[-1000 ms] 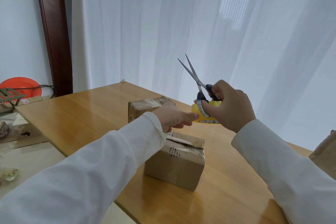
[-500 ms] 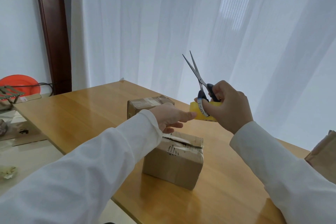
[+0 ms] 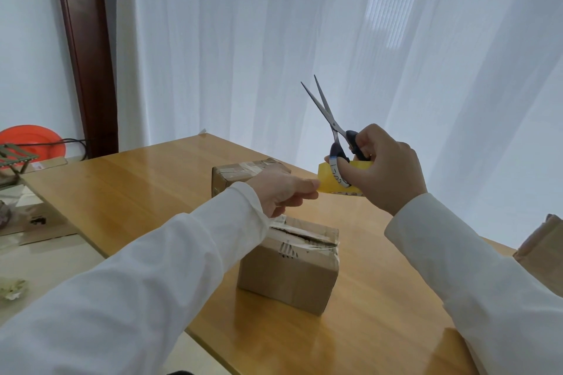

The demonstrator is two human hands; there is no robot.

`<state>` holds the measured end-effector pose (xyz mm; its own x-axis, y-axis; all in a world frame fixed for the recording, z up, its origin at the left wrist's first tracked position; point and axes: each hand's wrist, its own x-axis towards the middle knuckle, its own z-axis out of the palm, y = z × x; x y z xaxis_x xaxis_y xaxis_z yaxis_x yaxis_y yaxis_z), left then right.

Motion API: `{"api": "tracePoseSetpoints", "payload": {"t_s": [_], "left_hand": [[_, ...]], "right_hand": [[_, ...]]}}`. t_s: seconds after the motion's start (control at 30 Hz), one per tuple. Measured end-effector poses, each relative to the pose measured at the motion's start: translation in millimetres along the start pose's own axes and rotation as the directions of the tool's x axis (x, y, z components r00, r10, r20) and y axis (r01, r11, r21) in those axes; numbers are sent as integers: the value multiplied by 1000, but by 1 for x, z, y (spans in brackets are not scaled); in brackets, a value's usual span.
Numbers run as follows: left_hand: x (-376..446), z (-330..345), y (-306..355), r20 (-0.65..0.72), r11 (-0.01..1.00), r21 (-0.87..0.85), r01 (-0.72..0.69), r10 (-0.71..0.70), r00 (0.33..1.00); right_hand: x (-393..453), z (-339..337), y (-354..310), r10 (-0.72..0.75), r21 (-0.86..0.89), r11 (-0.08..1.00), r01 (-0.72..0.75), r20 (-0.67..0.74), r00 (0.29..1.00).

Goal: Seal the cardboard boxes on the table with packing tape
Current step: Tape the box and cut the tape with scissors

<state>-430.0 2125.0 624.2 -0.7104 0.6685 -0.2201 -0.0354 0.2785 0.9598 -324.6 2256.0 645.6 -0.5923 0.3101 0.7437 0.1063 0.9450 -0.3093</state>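
Two small cardboard boxes stand on the wooden table [image 3: 122, 188]. The near box [image 3: 289, 274] has a torn, gaping top seam; the far box [image 3: 240, 170] is taped across its top. My right hand [image 3: 387, 170] grips a yellow tape roll [image 3: 332, 181] together with black-handled scissors [image 3: 332, 124], whose blades point up and stand slightly apart. My left hand [image 3: 283, 192] hovers above the near box and pinches the roll's left edge, where the tape end seems to be.
A third brown box or bag edge [image 3: 542, 256] shows at the far right. Left of the table, a lower surface holds an orange disc [image 3: 33, 140], a small rack, cardboard scraps and crumpled paper [image 3: 12, 289]. White curtains hang behind.
Both hands with roll and scissors stayed almost in place; the scissors tipped slightly more upright. My left fingers remain at the roll's edge.
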Motion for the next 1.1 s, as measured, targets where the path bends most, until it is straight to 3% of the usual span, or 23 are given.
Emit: {"api": "tracePoseSetpoints", "payload": {"t_s": [0.13, 0.33, 0.47, 0.57, 0.67, 0.83, 1.1], "left_hand": [[-1, -2, -2, 119, 988, -102, 117, -104, 987], [-6, -3, 6, 227, 988, -99, 115, -90, 970], [-8, -2, 8, 166, 997, -49, 53, -44, 985], [-9, -8, 8, 95, 992, -130, -1, 14, 995], [-7, -7, 3, 21, 991, -122, -50, 53, 998], [-5, 12, 2, 83, 999, 4, -54, 54, 995], [0, 11, 6, 15, 998, 33, -56, 55, 998]], "right_hand": [[1, -5, -4, -9, 65, 998, 11, -32, 999], [2, -9, 1, 9, 120, 993, -2, -60, 998], [2, -8, 9, 7, 104, 995, -5, -17, 1000], [0, -7, 19, 41, 18, 999, -43, 65, 997], [-3, -7, 30, 97, 68, 993, -98, 14, 995], [0, -7, 12, 24, 48, 999, -25, 26, 999], [2, -12, 4, -29, -21, 999, 29, 35, 999]]}}
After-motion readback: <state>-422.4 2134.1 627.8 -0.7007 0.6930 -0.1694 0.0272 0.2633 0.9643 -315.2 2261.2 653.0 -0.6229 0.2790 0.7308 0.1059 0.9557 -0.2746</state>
